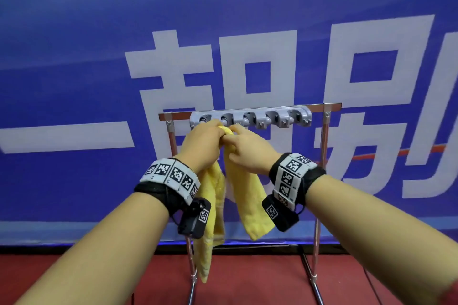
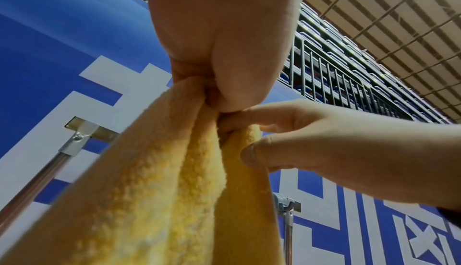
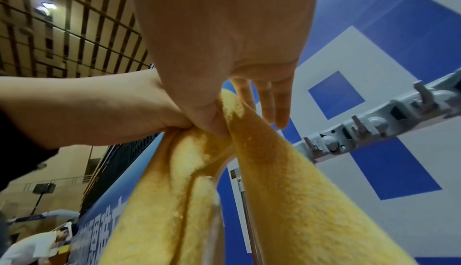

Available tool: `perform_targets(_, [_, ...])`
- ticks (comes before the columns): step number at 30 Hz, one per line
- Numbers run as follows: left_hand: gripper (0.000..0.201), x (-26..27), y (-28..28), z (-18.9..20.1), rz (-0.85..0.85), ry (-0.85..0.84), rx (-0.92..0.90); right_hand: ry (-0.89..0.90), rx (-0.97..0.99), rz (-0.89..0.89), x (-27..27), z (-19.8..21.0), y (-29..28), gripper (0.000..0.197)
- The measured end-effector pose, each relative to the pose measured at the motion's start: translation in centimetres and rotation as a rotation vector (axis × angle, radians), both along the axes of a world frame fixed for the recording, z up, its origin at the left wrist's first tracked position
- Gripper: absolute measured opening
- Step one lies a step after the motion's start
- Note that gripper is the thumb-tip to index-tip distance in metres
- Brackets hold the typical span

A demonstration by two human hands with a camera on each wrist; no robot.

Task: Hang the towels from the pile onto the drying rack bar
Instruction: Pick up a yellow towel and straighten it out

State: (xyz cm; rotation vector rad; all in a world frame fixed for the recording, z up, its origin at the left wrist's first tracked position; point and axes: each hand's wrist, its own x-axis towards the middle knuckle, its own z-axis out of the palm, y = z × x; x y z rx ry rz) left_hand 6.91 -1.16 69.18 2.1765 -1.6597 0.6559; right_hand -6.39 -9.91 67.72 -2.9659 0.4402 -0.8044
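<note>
Left hand (image 1: 202,142) and right hand (image 1: 247,148) both pinch the bunched yellow towel (image 1: 250,203) just below the grey clip rail (image 1: 250,117), toward its nine o'clock end; uneven tails may drag it free once released.

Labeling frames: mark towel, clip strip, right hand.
towel (image 1: 250,203), head view, right hanging half.
clip strip (image 1: 250,116), head view, grey body between clips.
right hand (image 1: 247,148), head view, back of hand.

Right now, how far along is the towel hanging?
Done: nothing visibly hung yet; the gray clip strip on the rack bar shows no towel. In hand: left hand and right hand bunch one yellow towel just below the strip. Left: fix it there; the pile is out of view.
</note>
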Motion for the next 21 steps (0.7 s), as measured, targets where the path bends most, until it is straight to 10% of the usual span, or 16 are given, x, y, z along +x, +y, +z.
perform_targets(21, [0.019, 8.2, 1.9, -3.3, 0.231, 0.229, -0.261, -0.13, -0.09, -0.067, 11.0, -0.9, -1.8, 0.028])
